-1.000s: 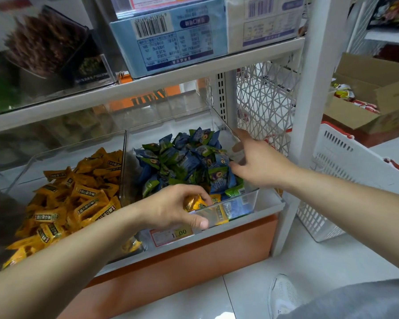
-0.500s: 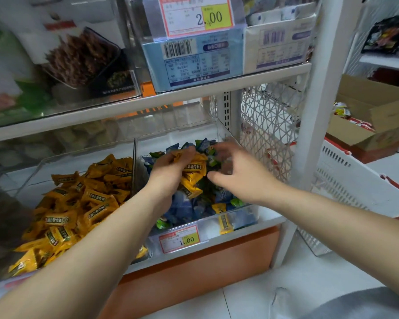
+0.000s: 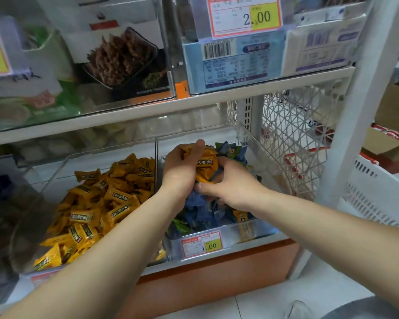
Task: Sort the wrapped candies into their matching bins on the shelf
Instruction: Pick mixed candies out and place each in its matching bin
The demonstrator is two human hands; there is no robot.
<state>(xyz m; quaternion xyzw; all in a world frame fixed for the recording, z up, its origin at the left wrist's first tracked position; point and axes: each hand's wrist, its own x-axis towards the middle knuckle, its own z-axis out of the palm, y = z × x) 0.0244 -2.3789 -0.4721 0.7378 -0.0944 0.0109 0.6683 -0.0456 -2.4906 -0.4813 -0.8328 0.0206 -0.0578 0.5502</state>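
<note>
Two clear bins stand side by side on the lower shelf. The left bin (image 3: 55, 176) is heaped with yellow wrapped candies (image 3: 106, 203). The right bin (image 3: 258, 231) holds blue and green wrapped candies (image 3: 205, 212), with a few yellow ones (image 3: 241, 216) mixed in near its front. Above the right bin, my left hand (image 3: 182, 171) grips a bunch of yellow candies (image 3: 205, 163). My right hand (image 3: 233, 185) is right beside it, fingers curled down among the candies and against the bunch; what they pinch is hidden.
A white upper shelf (image 3: 194, 104) with boxed goods and a 2.00 price tag (image 3: 244, 16) overhangs the bins. A 1.00 tag (image 3: 202, 245) hangs on the right bin's front. Right of the shelf post (image 3: 352, 111) stand a white basket (image 3: 378, 194) and cardboard boxes (image 3: 387, 143).
My left hand left the right bin's front edge and rose over its middle with a bunch of yellow candies. My right hand came left to meet it.
</note>
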